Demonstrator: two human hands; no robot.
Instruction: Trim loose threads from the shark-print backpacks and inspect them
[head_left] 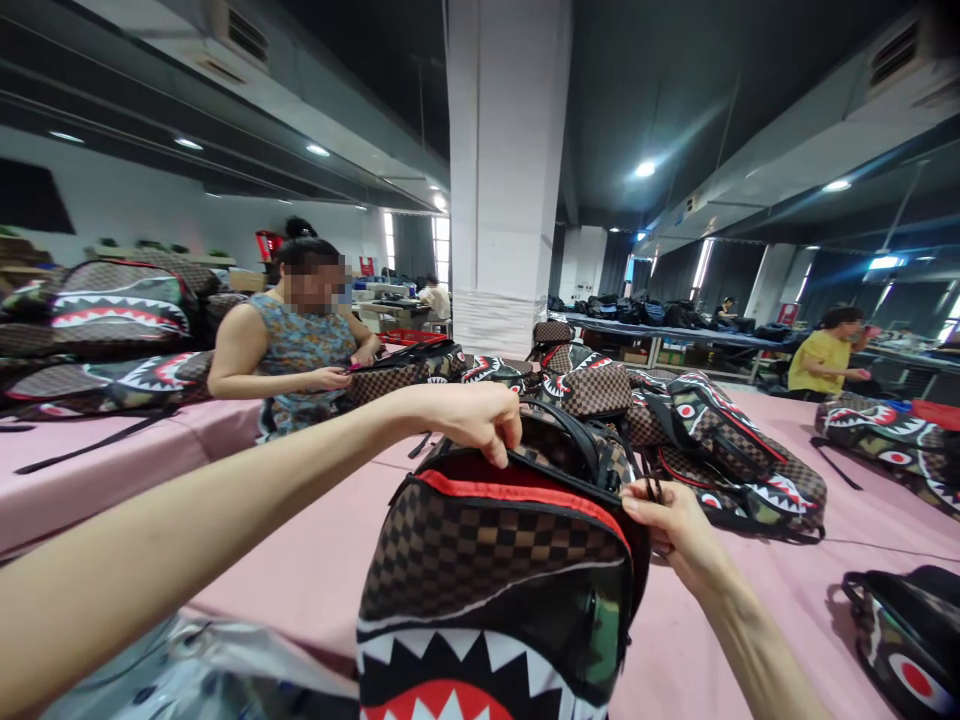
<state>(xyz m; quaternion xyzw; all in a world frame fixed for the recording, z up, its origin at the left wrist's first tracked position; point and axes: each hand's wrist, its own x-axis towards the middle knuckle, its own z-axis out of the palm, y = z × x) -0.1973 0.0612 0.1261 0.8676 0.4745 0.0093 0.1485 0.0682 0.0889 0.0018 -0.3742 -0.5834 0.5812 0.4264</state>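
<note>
A checkered brown backpack (480,560) with red trim and a printed shark mouth stands upright in front of me, its top opened along the red edge. My left hand (484,420) is closed over the rim of the opening, fingers pointing down into it. At the right top corner, my right hand (675,520) pinches the backpack's edge between thumb and fingers, with thin dark cords or straps by the fingers. Whether a zipper pull is in that pinch is hidden. Black straps and a carry handle (566,425) rise behind the opening.
Pink cloth (300,540) covers the table. More shark-print backpacks (739,460) are heaped behind and to the right, others (120,320) at left. Another bag (907,640) lies near right. Across the table a co-worker (300,330) handles a bag; another person (821,355) sits right. A pillar (506,180) stands behind.
</note>
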